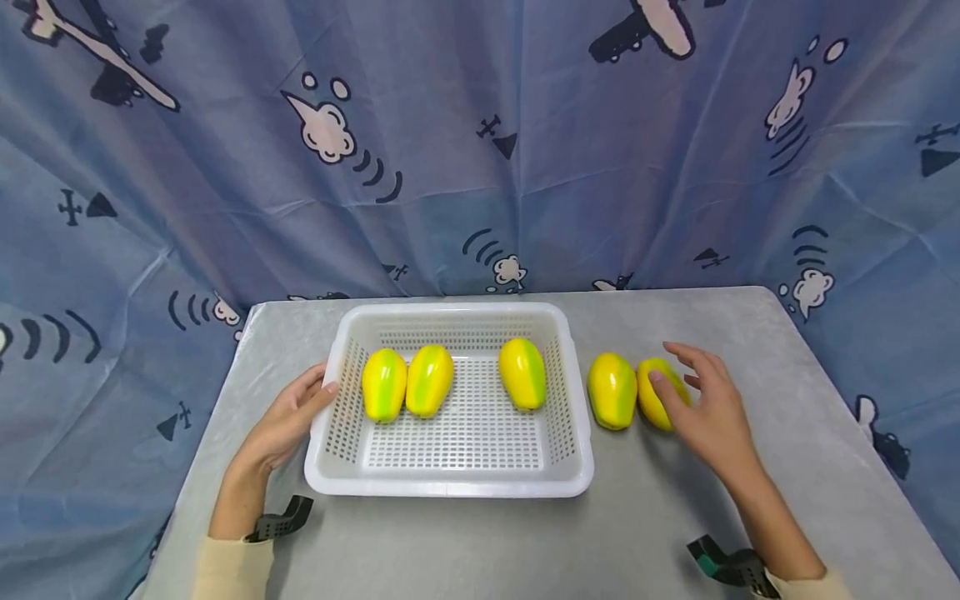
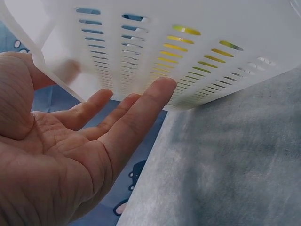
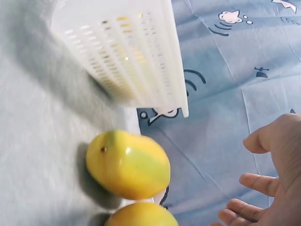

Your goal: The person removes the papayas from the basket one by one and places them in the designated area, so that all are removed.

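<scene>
R-most yellow fruit lies just below R hand

Perforated white basket stood on grey desk, yellow showing through wall slots. Below basket in view, yellow-green fruit lay on desk, apart from basket, small dark spot at one end. Farther below basket, second fruit, only partly in view. Right of basket, blue printed curtain. Below and right of basket, right hand, fingers loosely bent, thumb apart.
</scene>
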Tool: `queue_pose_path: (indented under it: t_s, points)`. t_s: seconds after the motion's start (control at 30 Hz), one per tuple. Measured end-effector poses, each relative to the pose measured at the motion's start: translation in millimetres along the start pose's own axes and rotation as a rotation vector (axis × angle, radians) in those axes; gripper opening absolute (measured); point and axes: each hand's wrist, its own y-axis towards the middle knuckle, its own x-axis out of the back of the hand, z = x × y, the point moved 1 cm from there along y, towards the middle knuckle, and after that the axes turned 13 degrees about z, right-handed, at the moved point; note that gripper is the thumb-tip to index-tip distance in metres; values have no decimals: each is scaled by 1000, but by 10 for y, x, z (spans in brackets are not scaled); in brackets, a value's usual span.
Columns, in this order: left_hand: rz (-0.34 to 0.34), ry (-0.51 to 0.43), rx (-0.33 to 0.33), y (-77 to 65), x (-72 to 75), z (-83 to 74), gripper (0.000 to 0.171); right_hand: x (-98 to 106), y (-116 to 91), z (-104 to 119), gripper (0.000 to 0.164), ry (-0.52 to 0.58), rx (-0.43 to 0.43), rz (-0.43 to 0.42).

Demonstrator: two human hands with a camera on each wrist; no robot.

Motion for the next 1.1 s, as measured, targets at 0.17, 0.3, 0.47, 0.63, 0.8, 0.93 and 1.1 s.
queue_pose_path:
  t_s: [0.17, 0.3, 0.47, 0.63, 0.8, 0.93, 1.1]
  points:
    - [5, -11, -1, 31, -46, 7, 63, -21, 16, 52, 48, 6, 24, -5]
    - [8, -6, 0, 42, -60, -11, 63, -44, 14, 110, 46, 13, 34, -39]
    - [0, -4, 1, 21, -51, -33, 62, -59, 25, 202, 46, 9, 63, -38]
    - [4, 0, 3, 37, -51, -24, 63, -50, 43, 287, 48, -4, 94, 4]
    - [6, 6, -2, 82, -55, -13, 62, -56, 81, 362, 47, -5, 117, 36]
    - [11, 7, -3, 52, -51, -8, 62, -124, 113, 419, 47, -11, 134, 72]
    - [3, 14, -12, 3, -34, -4, 61, -202, 161, 483, 49, -15, 158, 117]
